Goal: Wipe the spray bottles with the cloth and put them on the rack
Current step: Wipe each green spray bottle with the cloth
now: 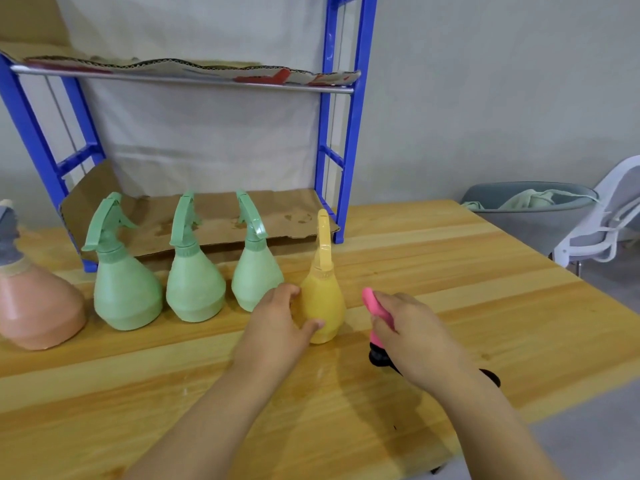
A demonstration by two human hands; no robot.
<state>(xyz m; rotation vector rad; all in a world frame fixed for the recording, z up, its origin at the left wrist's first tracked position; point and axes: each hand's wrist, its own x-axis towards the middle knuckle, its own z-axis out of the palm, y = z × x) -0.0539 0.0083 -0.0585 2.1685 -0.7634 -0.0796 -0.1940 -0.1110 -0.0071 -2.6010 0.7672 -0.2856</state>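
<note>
1. The left grip (277,323) is curled round the lower body of the yellow spray bottle (325,299), with the thumb on the near side and the fingers on the far left side.
2. That yellow spray bottle stands upright on the bench (485,289), in front of the rack's right leg and not on the rack (346,133).
3. The right grip (412,334) is closed round a pink handle (375,308), just right of the yellow bottle. A black part (379,356) shows under the hand; I cannot tell what it is.
4. Three green spray bottles (194,289) stand upright in a row on the bench, left of the yellow one, and the nearest is just beside the left grip's fingers.
5. A salmon bottle (34,306) with a grey sprayer stands at the far left edge.
6. The blue rack stands at the back of the bench. Cardboard (214,216) lies on its lower shelf, behind the bottles.
7. More cardboard (194,69) lies on the upper shelf; its red print is too blurred to read.
8. The bottles carry no label that can be read.
9. Beyond the bench's right end, a grey chair (533,230) holds a pale green cloth (530,199).
</note>
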